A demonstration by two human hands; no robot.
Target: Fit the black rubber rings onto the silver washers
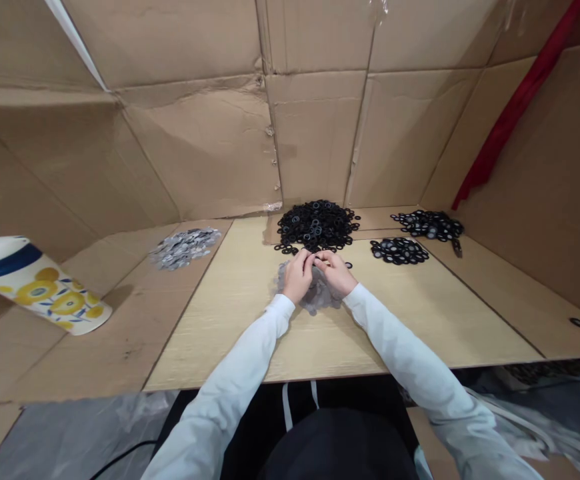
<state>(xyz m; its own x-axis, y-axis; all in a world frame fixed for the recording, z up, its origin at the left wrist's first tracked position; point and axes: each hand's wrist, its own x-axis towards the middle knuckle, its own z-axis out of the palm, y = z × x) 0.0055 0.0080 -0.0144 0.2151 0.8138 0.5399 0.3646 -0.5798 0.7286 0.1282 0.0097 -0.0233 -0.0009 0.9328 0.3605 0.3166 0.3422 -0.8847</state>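
Note:
My left hand (297, 275) and my right hand (337, 272) meet at the middle of the board, fingertips pinched close together. Between them shows a small dark piece that looks like a black ring (316, 260), mostly covered by my fingers. Under my hands lies a loose heap of translucent grey discs (315, 299). Just beyond my fingertips rises a large pile of black rings (317, 223). To the right is a smaller group of black rings with grey centres (400, 251), and behind it another such pile (430, 225).
A pile of grey discs (185, 247) lies on the left cardboard. A white cylinder with yellow flowers (55, 290) leans at far left. One ring (579, 323) lies alone at far right. Cardboard walls (320, 133) enclose the wooden board (210, 333); a red strip (520, 100) hangs right.

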